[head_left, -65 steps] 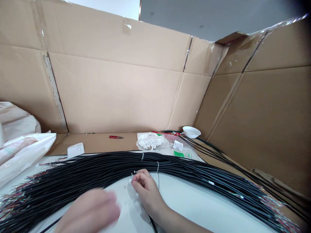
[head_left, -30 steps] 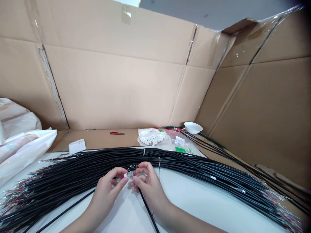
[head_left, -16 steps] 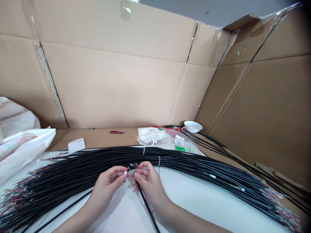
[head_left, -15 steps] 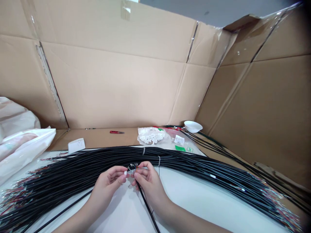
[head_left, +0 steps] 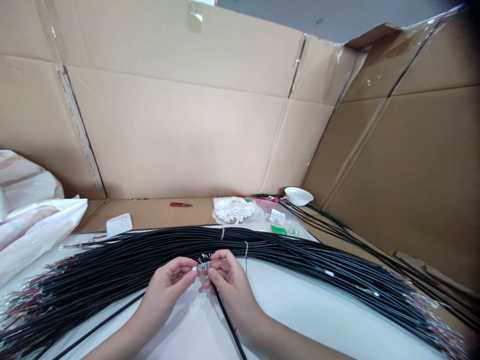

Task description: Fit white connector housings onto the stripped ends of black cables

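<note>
Two-handed: pinches a small white connector [head_left: 194,269] between nearly touching left fingers [head_left: 184,262] and grips thin wires [head_left: 205,259] at the end of a black cable [head_left: 227,316] in closely curled right fingers [head_left: 217,279] just beside. Works above the white worktop [head_left: 300,300], with cable bundle [head_left: 176,246] directly beyond the fingers and bag of white pieces [head_left: 228,202] farther off.

The white tabletop [head_left: 292,300] is brightly lit, and soft shadows are cast on it between the left hand [head_left: 168,282] and right hand [head_left: 228,280]. Beyond them, the cardboard wall [head_left: 187,135] is evenly lit; to their right, the side panel [head_left: 416,175] is dimmer. High beyond the right hand, glare is thrown by tape [head_left: 431,23] and the corner is darkened. Wire tips [head_left: 205,256] between the hands are softly resolved.
</note>
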Motion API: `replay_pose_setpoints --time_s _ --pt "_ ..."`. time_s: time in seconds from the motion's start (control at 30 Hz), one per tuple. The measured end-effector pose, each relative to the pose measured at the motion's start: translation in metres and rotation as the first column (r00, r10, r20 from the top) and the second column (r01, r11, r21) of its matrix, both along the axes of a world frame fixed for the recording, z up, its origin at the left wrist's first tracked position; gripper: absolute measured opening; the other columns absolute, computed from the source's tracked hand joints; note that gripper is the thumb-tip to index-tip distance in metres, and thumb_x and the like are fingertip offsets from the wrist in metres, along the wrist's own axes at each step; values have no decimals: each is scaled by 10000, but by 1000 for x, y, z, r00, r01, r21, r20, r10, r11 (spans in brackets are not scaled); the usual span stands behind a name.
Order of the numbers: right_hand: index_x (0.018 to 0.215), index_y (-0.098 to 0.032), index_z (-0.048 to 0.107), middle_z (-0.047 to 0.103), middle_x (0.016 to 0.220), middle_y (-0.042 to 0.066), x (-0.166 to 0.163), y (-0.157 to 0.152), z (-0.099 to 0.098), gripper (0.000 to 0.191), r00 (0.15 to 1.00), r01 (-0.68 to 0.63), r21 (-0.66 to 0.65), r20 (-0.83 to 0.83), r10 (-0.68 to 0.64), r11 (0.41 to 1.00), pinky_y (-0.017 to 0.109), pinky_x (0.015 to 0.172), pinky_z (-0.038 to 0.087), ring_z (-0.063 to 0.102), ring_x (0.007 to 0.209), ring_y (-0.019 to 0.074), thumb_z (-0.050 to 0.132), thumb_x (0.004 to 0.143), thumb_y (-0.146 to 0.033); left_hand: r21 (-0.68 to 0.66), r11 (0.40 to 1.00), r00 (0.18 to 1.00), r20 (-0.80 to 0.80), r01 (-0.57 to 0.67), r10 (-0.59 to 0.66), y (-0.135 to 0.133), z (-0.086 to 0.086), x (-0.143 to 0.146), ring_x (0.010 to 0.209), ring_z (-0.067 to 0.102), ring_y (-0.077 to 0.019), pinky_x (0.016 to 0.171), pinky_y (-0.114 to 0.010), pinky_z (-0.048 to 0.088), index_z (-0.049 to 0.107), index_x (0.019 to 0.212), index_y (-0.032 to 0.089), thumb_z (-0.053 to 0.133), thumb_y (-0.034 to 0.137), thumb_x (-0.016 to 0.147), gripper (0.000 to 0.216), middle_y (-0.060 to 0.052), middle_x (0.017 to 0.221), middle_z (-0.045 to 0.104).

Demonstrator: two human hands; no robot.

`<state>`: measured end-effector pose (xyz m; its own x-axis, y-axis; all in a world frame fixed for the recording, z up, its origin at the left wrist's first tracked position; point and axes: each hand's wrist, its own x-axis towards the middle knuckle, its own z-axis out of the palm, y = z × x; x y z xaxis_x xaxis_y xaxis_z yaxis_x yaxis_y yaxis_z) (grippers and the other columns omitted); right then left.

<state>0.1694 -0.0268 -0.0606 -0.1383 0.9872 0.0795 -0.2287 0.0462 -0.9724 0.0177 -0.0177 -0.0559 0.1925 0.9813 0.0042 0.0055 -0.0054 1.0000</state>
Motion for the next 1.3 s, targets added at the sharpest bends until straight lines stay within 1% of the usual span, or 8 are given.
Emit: replay_pose_setpoints --time_s 0.2,0.37,0.47,0.6,0.8,0.97,1.17,1.3 --pt "867 -191 437 529 724 -20 -1 -1 3 131 1000 -5 2 -4 5 1000 219 554 403 540 591 99 522 771 -220 15 1000 1000 -24 -3 3 -2 -2 0 705 576 -151 645 -233 420 603 840 186 592 279 734 142 -10 752 650" --pt "828 -182 472 514 732 -21 -2 -2 3 77 1000 -29 18 2 29 999 212 555 397 525 585 88 515 771 -210 69 998 998 -60 5 -1 -2 -4 -1 638 518 -133 596 -228 384 545 1031 213 558 267 753 283 31 662 560" --pt "808 -170 506 518 741 -12 -1 -2 3 52 999 -31 29 37 30 999 213 564 396 512 591 86 507 772 -208 99 995 993 -116 17 -6 -2 -3 0 628 491 -133 589 -233 367 513 1105 220 532 261 765 343 32 671 532" --pt "800 -159 539 527 715 -8 0 -3 4 66 996 -37 18 77 35 999 217 559 393 503 580 89 505 767 -204 107 993 984 -175 47 -27 -3 -3 0 631 485 -143 594 -245 364 524 1101 205 510 251 768 336 27 674 515" --pt "807 -160 553 537 712 -6 1 -3 7 83 994 -38 3 99 37 999 216 557 395 504 577 92 526 753 -218 95 993 983 -176 74 -56 -4 -3 1 647 502 -153 610 -250 369 511 1123 205 499 236 768 357 24 674 527" --pt "810 -169 537 531 719 -6 -1 -2 6 102 997 -13 5 70 12 1000 214 554 398 511 583 96 553 742 -243 95 993 981 -184 71 -53 -5 1 2 646 507 -156 602 -242 368 550 1041 207 510 247 764 283 26 665 526" --pt "837 -168 508 520 680 -15 -2 -2 6 154 1000 5 -17 30 -5 1000 221 552 410 521 574 101 580 721 -239 122 989 979 -197 83 -58 -7 1 1 618 487 -140 579 -228 356 475 1160 231 495 225 775 386 26 672 543" --pt "867 -156 533 521 668 -16 -2 -2 6 166 999 4 -22 49 -3 1000 222 556 410 513 571 97 574 721 -222 122 990 975 -217 76 -48 -6 2 1 622 492 -144 578 -230 364 544 1072 211 502 239 771 305 19 679 543"
